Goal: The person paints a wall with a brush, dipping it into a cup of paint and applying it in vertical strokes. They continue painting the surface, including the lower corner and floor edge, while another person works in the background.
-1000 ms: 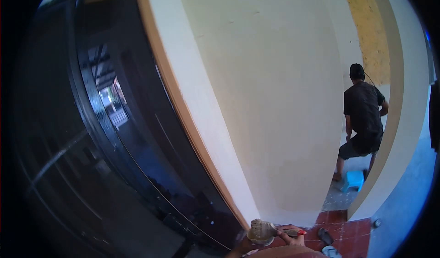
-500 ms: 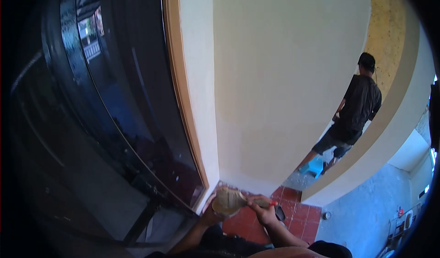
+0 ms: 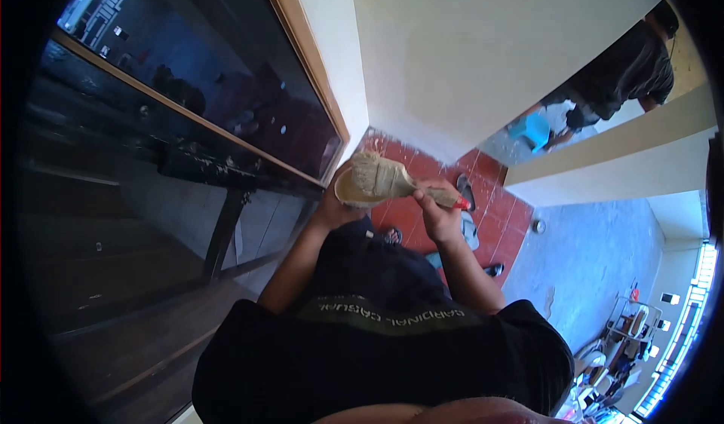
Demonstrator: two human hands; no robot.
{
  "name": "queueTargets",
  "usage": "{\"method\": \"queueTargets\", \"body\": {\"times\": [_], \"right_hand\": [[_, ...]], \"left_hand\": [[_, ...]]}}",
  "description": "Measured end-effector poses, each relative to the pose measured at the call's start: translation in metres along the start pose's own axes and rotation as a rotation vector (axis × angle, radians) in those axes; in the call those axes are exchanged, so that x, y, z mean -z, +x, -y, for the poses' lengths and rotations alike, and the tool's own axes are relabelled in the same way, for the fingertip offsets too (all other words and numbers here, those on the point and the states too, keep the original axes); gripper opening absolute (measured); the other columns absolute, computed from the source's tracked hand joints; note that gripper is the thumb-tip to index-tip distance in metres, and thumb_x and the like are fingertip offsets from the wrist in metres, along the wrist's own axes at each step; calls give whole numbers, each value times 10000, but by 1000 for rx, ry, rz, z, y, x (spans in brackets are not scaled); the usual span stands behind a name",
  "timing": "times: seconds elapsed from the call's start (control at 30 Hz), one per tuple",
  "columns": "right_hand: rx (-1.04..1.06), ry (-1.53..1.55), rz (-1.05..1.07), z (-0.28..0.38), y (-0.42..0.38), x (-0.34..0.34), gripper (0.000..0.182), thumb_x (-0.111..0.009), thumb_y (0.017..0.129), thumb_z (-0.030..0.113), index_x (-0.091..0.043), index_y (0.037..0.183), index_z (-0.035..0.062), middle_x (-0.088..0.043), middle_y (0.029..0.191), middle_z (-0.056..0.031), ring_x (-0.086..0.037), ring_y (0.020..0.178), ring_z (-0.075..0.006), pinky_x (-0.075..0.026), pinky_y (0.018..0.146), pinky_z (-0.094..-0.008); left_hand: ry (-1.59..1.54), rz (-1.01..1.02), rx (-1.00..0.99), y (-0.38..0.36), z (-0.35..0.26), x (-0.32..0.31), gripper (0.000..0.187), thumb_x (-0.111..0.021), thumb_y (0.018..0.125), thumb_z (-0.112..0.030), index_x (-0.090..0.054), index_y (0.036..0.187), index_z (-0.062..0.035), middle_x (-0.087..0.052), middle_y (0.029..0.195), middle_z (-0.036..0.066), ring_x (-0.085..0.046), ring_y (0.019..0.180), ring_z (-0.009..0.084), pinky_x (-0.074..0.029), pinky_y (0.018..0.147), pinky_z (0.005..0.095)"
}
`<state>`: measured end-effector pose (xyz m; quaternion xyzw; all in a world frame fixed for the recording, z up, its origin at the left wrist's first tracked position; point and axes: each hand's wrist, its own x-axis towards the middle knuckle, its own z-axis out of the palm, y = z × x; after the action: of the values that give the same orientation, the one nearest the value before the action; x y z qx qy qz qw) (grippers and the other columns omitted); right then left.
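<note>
A wide paintbrush [image 3: 388,178] with pale, paint-coated bristles and a red-tipped handle lies across the top of a round container [image 3: 347,190] in front of my torso. My left hand [image 3: 332,204] is wrapped round the container's side, its fingers partly hidden behind it. The brush handle is held by my right hand [image 3: 440,211], thumb and fingers closed near the middle of the handle. The bristles rest over or at the container's rim; the contents are pale yellowish.
A dark glass window [image 3: 249,100] with a wooden frame stands at the left, a cream wall [image 3: 467,55] ahead. Another person [image 3: 622,66] bends near a blue stool [image 3: 532,130] at the right. Shoes [image 3: 465,190] lie on red tiles; cluttered items stand at the lower right.
The view has tilted down, showing more of my torso and the floor. The other person now leans over further. Both hands still hold the container and brush.
</note>
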<state>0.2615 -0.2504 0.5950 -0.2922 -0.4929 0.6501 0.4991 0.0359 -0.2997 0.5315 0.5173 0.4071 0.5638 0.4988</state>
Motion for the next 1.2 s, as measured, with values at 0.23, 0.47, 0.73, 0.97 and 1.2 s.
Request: {"method": "queueTargets", "body": {"times": [0.23,0.47,0.73,0.97,1.2], "right_hand": [[-68,-1,-50,-9,-3,9,156,-635,870,38,-613,1004,-40,-654,1025,-139,-628,952,-205,-490,875,-323],[-187,24,-156,-38,23,12,191,-647,863,57,-602,1036,-10,-656,1008,-105,-624,933,-175,-493,854,-309],[-223,389,-250,-69,71,-5,248,-605,885,87,-522,1094,-17,-595,1075,-169,-608,999,-287,-508,902,-434],[-94,493,-343,-89,106,-11,239,-589,878,93,-511,1088,10,-597,1074,-160,-605,1008,-300,-502,900,-473],[-129,453,-394,-94,118,13,236,-589,879,94,-509,1089,21,-606,1042,-161,-612,968,-283,-513,867,-456]], "left_hand": [[34,29,34,3,14,1,916,-819,660,-111,-293,1406,-33,-417,1374,128,-425,1274,230,-357,1056,384],[-19,56,54,46,20,14,924,-823,681,-138,-273,1418,-54,-405,1387,136,-426,1280,254,-383,1042,396],[172,38,-16,82,49,52,974,-824,650,-91,-249,1437,-86,-449,1346,110,-456,1250,218,-397,1022,343],[124,38,60,115,70,79,999,-835,638,-104,-244,1443,-78,-455,1346,97,-455,1255,222,-382,1041,353],[198,5,113,127,91,67,978,-832,642,-112,-257,1430,-62,-450,1356,99,-453,1257,224,-390,1038,353]]}}
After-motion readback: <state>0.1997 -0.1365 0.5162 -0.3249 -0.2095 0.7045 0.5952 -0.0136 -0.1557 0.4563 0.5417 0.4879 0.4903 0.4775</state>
